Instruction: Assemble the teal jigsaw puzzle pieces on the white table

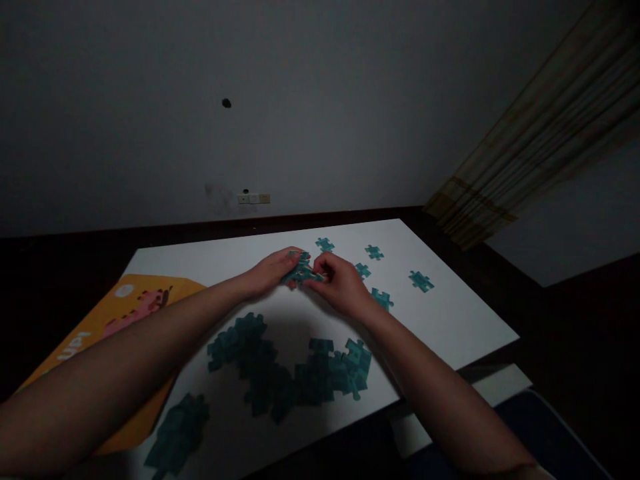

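My left hand (273, 270) and my right hand (340, 283) meet over the middle of a white table (465, 320). Both pinch teal jigsaw pieces (301, 271) held together between the fingertips, just above the tabletop. Nearer to me lies a joined cluster of teal pieces (295, 373), partly in the shadow of my arms. A smaller joined group (177, 430) lies at the table's near left edge.
Several loose teal pieces (421, 281) are scattered on the far right of the table. An orange puzzle box lid (125, 313) lies at the left. A grey wall with sockets (254, 198) stands behind, a curtain (540, 133) at the right.
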Available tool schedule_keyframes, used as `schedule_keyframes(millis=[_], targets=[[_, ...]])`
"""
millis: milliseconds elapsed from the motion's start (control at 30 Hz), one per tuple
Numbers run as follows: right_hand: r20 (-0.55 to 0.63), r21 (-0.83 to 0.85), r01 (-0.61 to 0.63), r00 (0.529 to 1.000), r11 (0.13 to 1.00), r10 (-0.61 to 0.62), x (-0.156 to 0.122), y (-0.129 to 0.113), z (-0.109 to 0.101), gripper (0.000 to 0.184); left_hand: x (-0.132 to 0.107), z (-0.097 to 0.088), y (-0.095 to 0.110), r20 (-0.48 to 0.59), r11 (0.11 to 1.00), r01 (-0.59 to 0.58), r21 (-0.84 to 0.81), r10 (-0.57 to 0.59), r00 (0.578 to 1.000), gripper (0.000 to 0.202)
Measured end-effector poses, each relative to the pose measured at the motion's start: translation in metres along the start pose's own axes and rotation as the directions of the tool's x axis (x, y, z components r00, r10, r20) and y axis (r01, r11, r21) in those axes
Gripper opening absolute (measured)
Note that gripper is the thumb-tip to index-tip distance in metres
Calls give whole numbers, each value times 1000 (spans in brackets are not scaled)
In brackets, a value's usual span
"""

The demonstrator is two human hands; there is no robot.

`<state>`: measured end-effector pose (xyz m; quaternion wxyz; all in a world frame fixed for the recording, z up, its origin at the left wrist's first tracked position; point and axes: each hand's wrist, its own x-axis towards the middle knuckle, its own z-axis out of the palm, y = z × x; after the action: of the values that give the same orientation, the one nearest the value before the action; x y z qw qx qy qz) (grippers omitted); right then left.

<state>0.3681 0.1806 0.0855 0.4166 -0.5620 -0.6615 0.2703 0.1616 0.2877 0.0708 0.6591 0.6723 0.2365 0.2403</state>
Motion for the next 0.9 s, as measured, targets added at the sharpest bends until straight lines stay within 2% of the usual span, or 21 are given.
schedule_keyframes(millis=[33, 67, 167, 200, 233, 267, 333, 400, 500, 600, 667, 733, 800, 833, 900], targets=[[-36, 25, -36, 999, 999, 37, 7, 3, 0, 22, -1, 1, 0, 31, 1000, 2, 9, -3, 1000, 59], [-11, 59, -58, 998, 997, 59, 14, 6, -2, 21, -1, 3, -1, 56, 1000, 10, 23, -12, 998, 58], [260, 206, -108, 964, 973, 52, 32, 19, -27, 17, -3, 7, -4, 85, 997, 54, 63, -60, 995, 51], [296, 241, -133, 953, 961, 58, 37, 25, -38, 19, -4, 8, -5, 84, 995, 73, 73, -80, 993, 47], [254, 249, -154, 963, 956, 89, 41, 33, -49, 21, -4, 8, -6, 80, 992, 93, 80, -99, 992, 44], [160, 220, -164, 979, 962, 130, 43, 41, -58, 22, -4, 9, -6, 72, 990, 110, 83, -116, 991, 43], [-19, 29, -185, 982, 982, 185, 44, 59, -71, 25, -5, 8, -7, 42, 987, 139, 75, -143, 989, 40], [-86, -267, -185, 982, 946, 167, 42, 73, -72, 27, -5, 7, -7, 6, 984, 168, 58, -169, 986, 37], [9, -596, -73, 995, 799, 98, 37, 81, -60, 33, -3, 5, -8, -62, 980, 196, 41, -193, 979, 38], [56, -663, -23, 995, 748, 81, 35, 76, -49, 39, -1, 5, -7, -147, 975, 217, 42, -209, 967, 44], [27, -621, -51, 996, 782, 87, 36, 71, -44, 39, 1, 6, -5, -218, 972, 228, 51, -212, 953, 47], [11, -494, -83, 995, 866, 101, 35, 66, -41, 31, 2, 6, -4, -291, 974, 216, 63, -189, 938, 48], [46, -236, -121, 990, 964, 135, 33, 61, -35, 20, 2, 6, -2, -317, 980, 184, 82, -149, 937, 46], [90, -78, -143, 985, 987, 150, 32, 57, -30, 17, 2, 5, -1, -303, 982, 164, 96, -128, 944, 47], [185, 189, -181, 972, 965, 146, 28, 50, -17, 20, 0, 4, 1, -232, 984, 125, 126, -93, 968, 52]])
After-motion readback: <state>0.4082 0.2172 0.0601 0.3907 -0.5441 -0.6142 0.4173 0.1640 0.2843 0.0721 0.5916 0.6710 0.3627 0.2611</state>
